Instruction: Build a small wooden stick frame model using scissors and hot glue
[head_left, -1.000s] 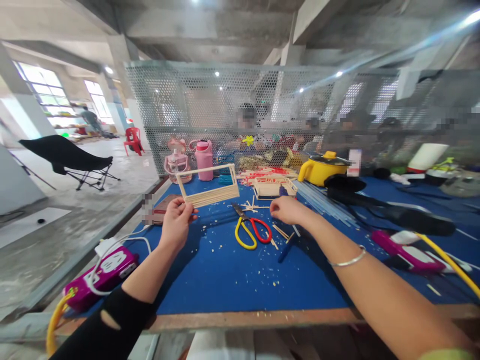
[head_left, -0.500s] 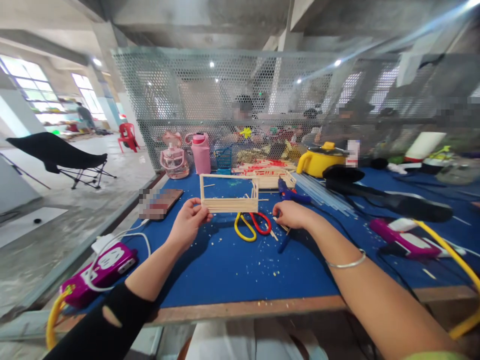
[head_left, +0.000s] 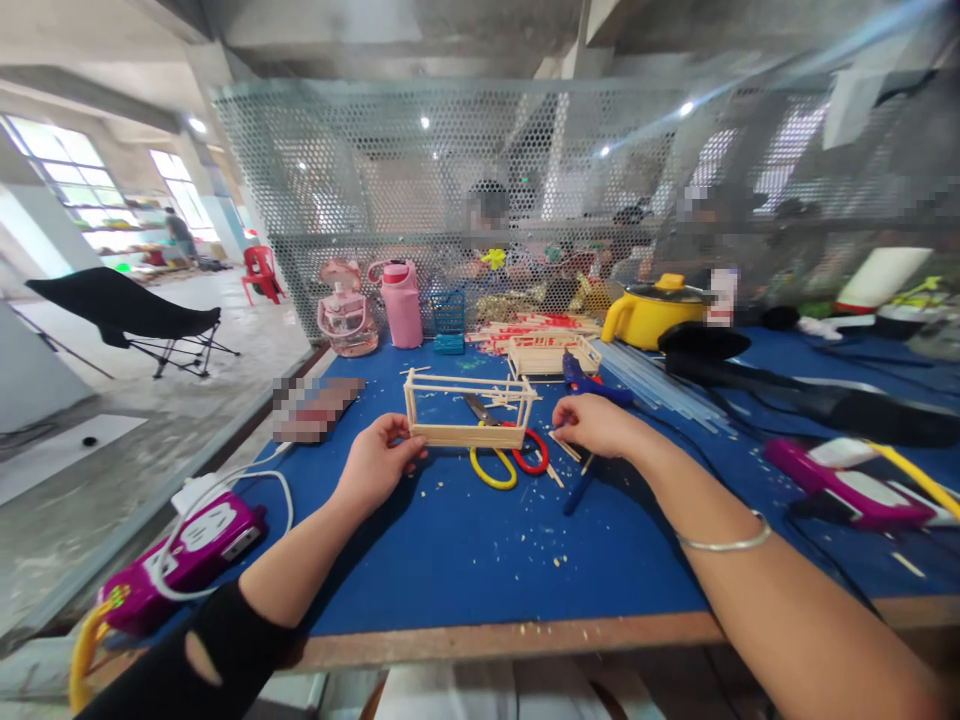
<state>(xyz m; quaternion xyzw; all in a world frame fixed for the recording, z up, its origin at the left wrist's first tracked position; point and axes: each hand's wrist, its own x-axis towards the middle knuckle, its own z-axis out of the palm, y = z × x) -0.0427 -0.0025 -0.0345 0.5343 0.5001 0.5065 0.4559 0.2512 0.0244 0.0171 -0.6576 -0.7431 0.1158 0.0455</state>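
Note:
My left hand [head_left: 380, 458] is closed on the lower left corner of a small box-shaped frame of thin wooden sticks [head_left: 469, 437], holding it above the table. The frame has a solid low front and thin uprights with top rails. My right hand [head_left: 596, 425] has its fingers pinched together beside short wooden sticks [head_left: 568, 449] on the table; anything between the fingertips is too small to make out. Scissors with a yellow and a red handle loop [head_left: 495, 482] lie partly hidden behind the frame. A dark blue slim tool [head_left: 578, 487] lies just below my right hand.
A second stick frame [head_left: 551, 347] and a blue glue gun [head_left: 581, 380] lie behind. Beyond are clear glue sticks [head_left: 660, 385], a yellow pot [head_left: 660, 315], a pink bottle [head_left: 402, 305] and a mesh screen [head_left: 360, 190]. Purple power strips [head_left: 184, 560] sit at both sides.
The stick frame has tipped and come down slightly, so its open top and rear rails now show. My right hand stays pinched by the short sticks. The camera view has shifted a little.

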